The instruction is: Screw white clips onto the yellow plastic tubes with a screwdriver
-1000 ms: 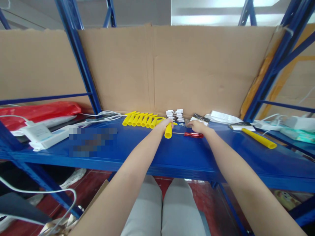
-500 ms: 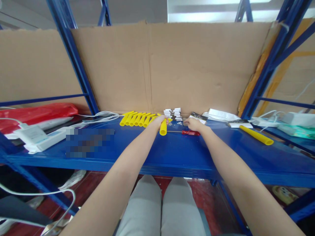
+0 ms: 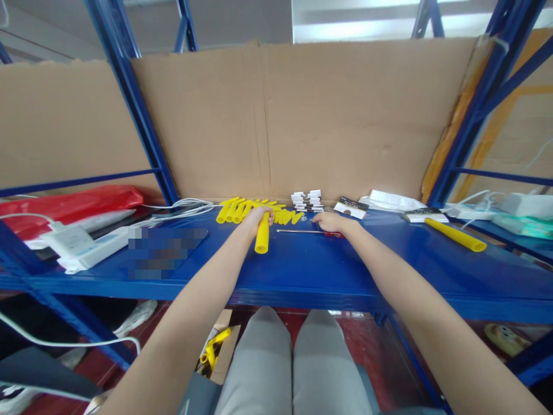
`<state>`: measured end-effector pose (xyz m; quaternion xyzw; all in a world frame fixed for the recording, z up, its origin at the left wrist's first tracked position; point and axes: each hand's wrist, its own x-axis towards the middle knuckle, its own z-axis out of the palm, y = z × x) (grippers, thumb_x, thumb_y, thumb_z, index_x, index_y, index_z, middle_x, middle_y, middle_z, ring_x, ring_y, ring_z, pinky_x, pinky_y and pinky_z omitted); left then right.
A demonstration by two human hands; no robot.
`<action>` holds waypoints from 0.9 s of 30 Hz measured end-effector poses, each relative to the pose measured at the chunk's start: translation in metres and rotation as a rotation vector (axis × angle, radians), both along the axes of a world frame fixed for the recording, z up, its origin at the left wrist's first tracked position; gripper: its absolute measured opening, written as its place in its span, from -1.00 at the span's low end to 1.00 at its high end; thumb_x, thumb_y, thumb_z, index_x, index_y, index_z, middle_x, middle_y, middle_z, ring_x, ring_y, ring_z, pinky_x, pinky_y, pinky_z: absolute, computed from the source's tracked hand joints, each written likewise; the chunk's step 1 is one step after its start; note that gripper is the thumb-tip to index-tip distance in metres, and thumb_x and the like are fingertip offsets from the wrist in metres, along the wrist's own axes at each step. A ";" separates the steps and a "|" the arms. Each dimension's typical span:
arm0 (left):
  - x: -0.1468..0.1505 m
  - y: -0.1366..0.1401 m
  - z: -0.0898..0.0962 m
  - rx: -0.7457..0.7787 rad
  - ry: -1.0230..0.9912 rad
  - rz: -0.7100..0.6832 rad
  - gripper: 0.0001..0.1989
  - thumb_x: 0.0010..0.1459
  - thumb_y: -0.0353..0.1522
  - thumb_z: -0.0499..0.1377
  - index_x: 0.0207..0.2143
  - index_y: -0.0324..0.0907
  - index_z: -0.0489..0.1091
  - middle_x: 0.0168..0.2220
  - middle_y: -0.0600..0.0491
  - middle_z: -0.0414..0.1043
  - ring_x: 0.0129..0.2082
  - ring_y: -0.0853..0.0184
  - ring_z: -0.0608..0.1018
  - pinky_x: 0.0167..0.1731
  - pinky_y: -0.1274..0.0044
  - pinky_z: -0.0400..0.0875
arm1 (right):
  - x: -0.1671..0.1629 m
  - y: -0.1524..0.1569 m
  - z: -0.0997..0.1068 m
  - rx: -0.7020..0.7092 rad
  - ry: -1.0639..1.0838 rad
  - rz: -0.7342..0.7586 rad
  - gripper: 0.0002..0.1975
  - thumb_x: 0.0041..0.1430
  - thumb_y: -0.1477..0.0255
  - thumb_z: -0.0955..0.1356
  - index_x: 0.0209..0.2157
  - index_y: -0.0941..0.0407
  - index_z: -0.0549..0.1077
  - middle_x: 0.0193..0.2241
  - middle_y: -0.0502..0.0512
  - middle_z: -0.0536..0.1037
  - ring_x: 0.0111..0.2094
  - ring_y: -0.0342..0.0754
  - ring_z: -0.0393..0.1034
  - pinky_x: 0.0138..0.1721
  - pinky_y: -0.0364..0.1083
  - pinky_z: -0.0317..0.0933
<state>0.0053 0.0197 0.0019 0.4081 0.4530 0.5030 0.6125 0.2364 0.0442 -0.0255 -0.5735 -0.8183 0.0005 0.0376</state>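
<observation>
My left hand [image 3: 261, 214] is wrapped round the upper end of a yellow plastic tube [image 3: 261, 237], whose wide round end points toward me. Just behind it, similar yellow tubes [image 3: 235, 211] lie side by side in a row. Short yellow pieces [image 3: 285, 217] lie right of that hand. My right hand [image 3: 327, 221] is low over the shelf, fingers drawn together; anything between them is too small to see. Tiny metal parts [image 3: 303, 218] lie by its fingertips. Below it rests a screwdriver [image 3: 300, 231], its red handle partly covered by the hand.
White-and-brown packets [image 3: 307, 202] are stacked behind, near a black-and-white card [image 3: 350, 207]. Another yellow tube [image 3: 455, 235] lies at right. A power strip [image 3: 93, 251] and cables stand left. Cardboard [image 3: 328, 121] closes the back. A box [image 3: 227, 351] of yellow parts sits below.
My left hand has moved left and toward me with the yellow tube. My right hand has shifted left, away from the card and to the tiny metal parts. The view has shifted slightly.
</observation>
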 end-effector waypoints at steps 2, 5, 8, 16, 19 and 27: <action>0.003 -0.003 -0.002 0.012 0.026 -0.026 -0.80 0.19 -0.56 -0.03 -0.48 -0.21 0.19 -0.73 0.18 0.16 -0.82 0.55 0.18 -0.83 0.71 0.07 | -0.001 0.000 0.000 0.000 -0.001 0.010 -0.46 0.08 0.64 0.16 0.07 0.15 0.45 0.12 0.09 0.40 0.13 -0.03 0.30 0.12 -0.14 0.14; 0.008 -0.005 -0.004 0.026 0.059 -0.051 -0.83 0.16 -0.57 -0.02 -0.46 -0.23 0.22 -0.74 0.16 0.19 -0.82 0.54 0.20 -0.83 0.70 0.10 | -0.004 -0.001 0.000 0.003 -0.004 0.021 -0.46 0.07 0.64 0.16 0.05 0.13 0.47 0.11 0.08 0.41 0.12 -0.03 0.30 0.12 -0.15 0.14; 0.013 -0.008 -0.005 0.039 0.090 -0.065 -0.85 0.15 -0.57 -0.02 -0.44 -0.24 0.24 -0.73 0.16 0.21 -0.81 0.54 0.21 -0.82 0.69 0.11 | -0.008 -0.001 0.001 0.005 -0.012 0.020 -0.46 0.06 0.64 0.16 0.05 0.13 0.47 0.11 0.09 0.42 0.12 -0.03 0.30 0.11 -0.15 0.15; 0.017 -0.011 -0.011 0.066 0.194 -0.202 -0.85 -0.04 -0.63 0.03 -0.52 -0.26 0.29 -0.69 0.09 0.31 -0.78 0.52 0.26 -0.81 0.67 0.13 | -0.019 -0.004 0.002 0.037 -0.035 0.010 -0.51 0.08 0.60 0.17 -0.02 0.06 0.51 0.09 0.10 0.45 0.12 0.07 0.29 0.07 0.01 0.19; 0.017 -0.012 -0.013 0.102 0.257 -0.300 -0.88 -0.05 -0.61 0.07 -0.51 -0.29 0.33 -0.66 0.05 0.37 -0.76 0.50 0.31 -0.79 0.66 0.17 | -0.016 -0.009 0.004 0.077 0.028 0.005 -0.54 0.12 0.58 0.16 -0.05 0.06 0.52 0.07 0.10 0.46 0.11 0.07 0.31 0.09 0.02 0.16; 0.017 -0.016 -0.016 0.165 0.282 -0.445 -0.93 0.05 -0.57 0.12 -0.41 -0.29 0.36 -0.45 -0.06 0.53 -0.64 0.46 0.45 -0.63 0.62 0.37 | -0.013 -0.016 0.009 0.086 0.409 0.136 -0.71 0.20 0.42 0.18 -0.34 0.21 0.50 -0.26 0.16 0.58 -0.28 -0.04 0.42 -0.23 -0.13 0.25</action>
